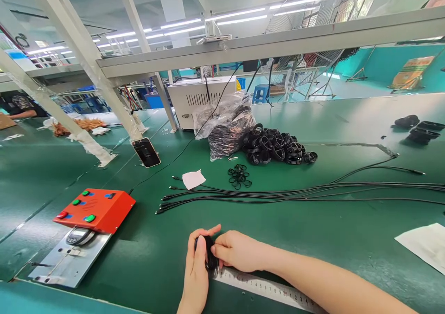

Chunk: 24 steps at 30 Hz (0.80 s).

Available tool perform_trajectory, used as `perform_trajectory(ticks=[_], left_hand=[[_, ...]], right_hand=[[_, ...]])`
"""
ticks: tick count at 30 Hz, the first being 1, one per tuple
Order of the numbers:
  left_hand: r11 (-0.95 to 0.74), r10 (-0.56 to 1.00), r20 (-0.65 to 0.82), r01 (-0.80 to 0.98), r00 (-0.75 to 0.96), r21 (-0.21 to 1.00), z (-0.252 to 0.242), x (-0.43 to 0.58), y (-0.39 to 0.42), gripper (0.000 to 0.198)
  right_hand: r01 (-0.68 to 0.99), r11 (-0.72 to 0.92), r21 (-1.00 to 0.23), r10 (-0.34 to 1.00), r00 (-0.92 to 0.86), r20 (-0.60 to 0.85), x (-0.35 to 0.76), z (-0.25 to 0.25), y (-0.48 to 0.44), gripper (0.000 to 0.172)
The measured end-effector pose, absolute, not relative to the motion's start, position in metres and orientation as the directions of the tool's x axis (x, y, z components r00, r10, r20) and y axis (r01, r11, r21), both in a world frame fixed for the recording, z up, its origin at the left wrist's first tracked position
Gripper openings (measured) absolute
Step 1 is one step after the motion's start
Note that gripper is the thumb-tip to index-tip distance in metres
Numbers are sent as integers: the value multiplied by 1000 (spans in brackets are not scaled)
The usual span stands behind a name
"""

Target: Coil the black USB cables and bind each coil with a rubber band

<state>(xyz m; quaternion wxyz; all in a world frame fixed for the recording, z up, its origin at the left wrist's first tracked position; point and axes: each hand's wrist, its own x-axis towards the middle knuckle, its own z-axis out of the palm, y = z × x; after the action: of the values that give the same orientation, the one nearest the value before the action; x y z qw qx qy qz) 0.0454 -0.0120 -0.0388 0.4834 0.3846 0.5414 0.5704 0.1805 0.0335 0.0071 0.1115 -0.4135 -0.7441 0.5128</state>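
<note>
Head view, black coil point(209, 253) in left grip point(196, 270), right grip point(236, 251) touching

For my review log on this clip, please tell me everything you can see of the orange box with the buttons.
The orange box looks like painted sheet metal, with square edges. Its top carries a red round button, three green buttons, the nearest green button being the largest, plus small blue and dark patches. It sits flat on the green bench mat, beside a metal plate. A black cable leaves its far corner.

black coil point(210, 253) partly hidden by left hand point(196, 272) and right hand point(239, 251), cables point(382, 191) cut off
</note>
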Motion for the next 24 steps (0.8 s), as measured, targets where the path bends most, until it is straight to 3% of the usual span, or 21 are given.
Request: perform_trajectory(ticks=[9, 16, 20, 24], left_hand=[[66, 989, -67, -6, -130, 998, -30, 43, -18, 34], [76, 987, -52, 159, -149, 984, -26, 46, -16, 35], [183, 983, -176, 204, -49, 962, -24, 42, -17, 51], [240, 956, -273, 246, 108, 939, -16, 30, -18, 82]], right_hand=[[564, 129, -816, 803, -542, -248, 166, -7, 25, 34], [838, 421, -347, 867, -484, -119, 162, -10, 15, 26], [852, 455, -259, 881, -472, -7, 168, -4, 26, 13], [727, 656, -206, 753, -650, 105, 173, -7, 33, 16]])
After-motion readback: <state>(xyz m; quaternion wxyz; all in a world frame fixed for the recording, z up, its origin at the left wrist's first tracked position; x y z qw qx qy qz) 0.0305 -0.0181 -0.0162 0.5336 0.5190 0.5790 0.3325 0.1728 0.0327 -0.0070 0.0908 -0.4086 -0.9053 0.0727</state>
